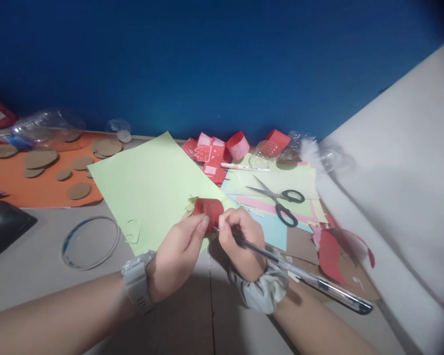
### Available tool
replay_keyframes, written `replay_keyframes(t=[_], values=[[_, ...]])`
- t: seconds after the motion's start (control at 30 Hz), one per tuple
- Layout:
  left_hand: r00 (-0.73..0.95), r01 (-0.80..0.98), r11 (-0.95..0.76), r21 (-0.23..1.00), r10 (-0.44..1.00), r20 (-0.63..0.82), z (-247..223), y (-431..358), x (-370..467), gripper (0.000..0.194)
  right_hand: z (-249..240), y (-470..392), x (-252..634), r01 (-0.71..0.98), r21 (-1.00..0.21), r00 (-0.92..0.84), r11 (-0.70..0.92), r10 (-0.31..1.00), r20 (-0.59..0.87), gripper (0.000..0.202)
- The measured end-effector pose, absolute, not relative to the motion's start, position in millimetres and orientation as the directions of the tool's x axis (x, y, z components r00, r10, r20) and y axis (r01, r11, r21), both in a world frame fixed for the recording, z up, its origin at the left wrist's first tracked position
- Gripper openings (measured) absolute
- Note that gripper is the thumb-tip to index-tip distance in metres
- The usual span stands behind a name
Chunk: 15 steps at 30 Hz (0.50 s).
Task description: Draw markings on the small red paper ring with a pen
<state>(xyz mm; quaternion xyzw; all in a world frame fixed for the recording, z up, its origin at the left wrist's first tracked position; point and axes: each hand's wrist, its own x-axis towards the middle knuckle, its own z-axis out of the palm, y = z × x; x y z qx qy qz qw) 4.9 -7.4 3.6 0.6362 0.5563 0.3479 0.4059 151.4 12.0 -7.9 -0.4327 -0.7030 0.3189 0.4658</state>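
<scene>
Grey tiles (190,315) with a dark joint make up the work surface, which runs to a flat blue wall (207,59) at twelve o'clock; a whitish panel (403,128) slants along two o'clock. Clock directions are taken from the small red tube (216,209), held in front of the person, over the lower edge of a pale green sheet (144,182). The tube is short and round, its faint surface lines too blurred to read, with a jagged green piece (191,203) at its nine o'clock side. The left hand (179,246) pinches the tube; the right hand (246,241), just beside it, grips a clear-barrelled pen (299,273) pointing back to four o'clock, its tip at the tube. Smooth paper loops (239,145) sit at one o'clock, black-handled metal scissors (277,199) near three, a thin hoop (64,246) between eight and nine, and matte brown discs (40,159) on an orange sheet (66,199) toward ten.
</scene>
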Motion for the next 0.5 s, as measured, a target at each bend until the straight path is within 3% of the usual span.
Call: replay_keyframes(t=[0.5], values=[[0.132,0.376,-0.038,0.926,0.991,-0.013,2.5,-7.2,5.3,0.031,-8.9,12.5,152.7,0.333,-0.827,-0.251,0.453,0.888,0.385,0.024]])
